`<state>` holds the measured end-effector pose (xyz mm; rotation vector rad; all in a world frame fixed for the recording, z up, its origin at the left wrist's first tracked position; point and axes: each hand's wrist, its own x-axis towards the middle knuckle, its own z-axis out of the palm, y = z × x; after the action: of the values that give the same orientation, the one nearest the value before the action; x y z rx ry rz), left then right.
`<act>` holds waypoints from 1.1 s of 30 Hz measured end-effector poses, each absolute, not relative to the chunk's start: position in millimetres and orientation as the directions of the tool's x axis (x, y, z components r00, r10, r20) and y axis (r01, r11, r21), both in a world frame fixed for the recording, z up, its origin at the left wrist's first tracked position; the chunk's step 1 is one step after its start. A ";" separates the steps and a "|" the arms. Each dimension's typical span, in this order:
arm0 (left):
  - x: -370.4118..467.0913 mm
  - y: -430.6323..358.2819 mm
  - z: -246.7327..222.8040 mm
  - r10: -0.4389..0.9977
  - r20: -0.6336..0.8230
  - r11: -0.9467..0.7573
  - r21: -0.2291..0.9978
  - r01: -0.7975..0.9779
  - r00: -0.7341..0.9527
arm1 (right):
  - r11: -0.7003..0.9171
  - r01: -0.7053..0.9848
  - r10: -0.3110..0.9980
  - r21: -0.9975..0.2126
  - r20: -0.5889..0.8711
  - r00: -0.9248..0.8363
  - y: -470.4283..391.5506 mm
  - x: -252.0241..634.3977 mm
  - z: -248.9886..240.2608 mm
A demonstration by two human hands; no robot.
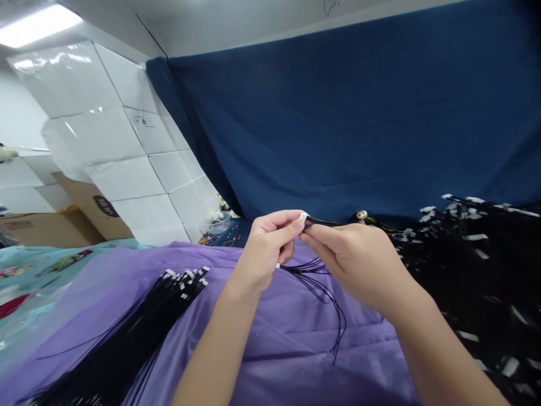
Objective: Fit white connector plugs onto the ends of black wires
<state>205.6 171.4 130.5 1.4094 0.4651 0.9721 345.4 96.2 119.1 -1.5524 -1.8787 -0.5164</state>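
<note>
Both my hands meet above the purple cloth, holding thin black cords with white tips. My left hand [270, 248] pinches a white cord tip [303, 216] between thumb and forefinger. Below its curled fingers, more black cords [313, 279] hang down in loose loops, with another white tip at their near end. My right hand [359, 254] is closed on the black cord just behind the tip, its fingertips touching my left thumb. How many cords lie between the fingers is hidden.
A neat bundle of black cords [135, 332] with white ends lies left on the purple cloth [291, 361]. A large tangled heap of cords [477, 270] fills the right. White boxes [114, 141] stand stacked behind, beside a blue curtain [350, 118] and a clear bowl [216, 224].
</note>
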 end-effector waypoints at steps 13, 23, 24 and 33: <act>206.2 172.2 129.3 0.784 0.260 -0.107 0.951 -0.289 0.564 | 0.189 0.982 0.704 -0.017 0.700 -0.123 96.6 344.1 119.7; 206.4 171.3 129.8 0.780 0.256 -0.096 0.951 -0.295 0.572 | 0.205 0.979 0.680 -0.004 0.720 -0.140 97.9 343.5 119.2; 206.6 171.5 130.0 0.778 0.251 -0.088 0.951 -0.296 0.577 | 0.208 0.978 0.686 -0.016 0.715 -0.134 98.2 343.5 119.3; 207.3 171.4 130.0 0.757 0.218 -0.023 0.951 -0.309 0.616 | 0.257 0.949 0.734 -0.185 0.676 -0.066 94.9 351.4 124.3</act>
<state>207.3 171.4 130.0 1.3410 0.4234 0.8906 351.4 94.9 124.3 -1.5300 -1.8520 -0.4038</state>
